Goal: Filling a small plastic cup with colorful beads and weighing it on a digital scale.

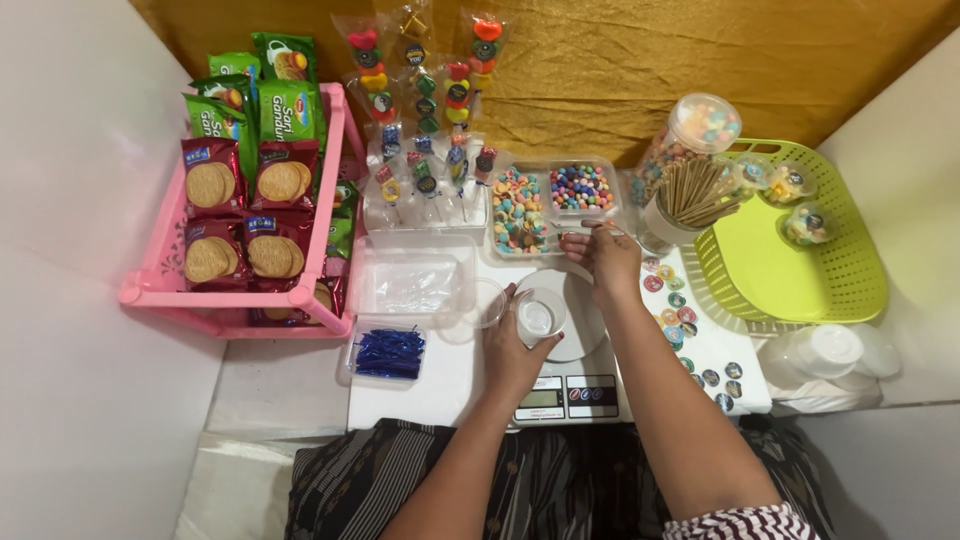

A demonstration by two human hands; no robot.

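Fingers first: my left hand (518,352) curls round a small clear plastic cup (537,316), thumb on its near side and fingertips on its left wall, holding it just over the round white pan of the white digital kitchen scale (570,385). I cannot tell whether the cup's base touches the pan. My right hand (605,258) reaches farther out, its fingers pinched together at the near edge of the clear divided tray of multicoloured candies (550,205); whatever sits between the fingertips is too small for me to make out.

Left of the cup, touching distance away, lies a clear shallow lid (487,300), and beyond it a clear rectangular box of plastic wrappers (412,285). Nearer me on that side sits a small clear tub of blue foil twist ties (388,353). Far left stands a pink plastic rack (160,285) stacked with red and green biscuit packets. Behind the tray, wrapped candy skewers (428,110) stand upright in a clear holder.

Right of my right wrist, round coloured stickers (672,300) lie scattered on the white tabletop (440,395). A white cup of wooden sticks (690,200) and a clear candy jar (695,130) crowd the far right, just beside a lime green plastic basket (800,250). Open room is tight: only the strip of tabletop between twist ties and scale.
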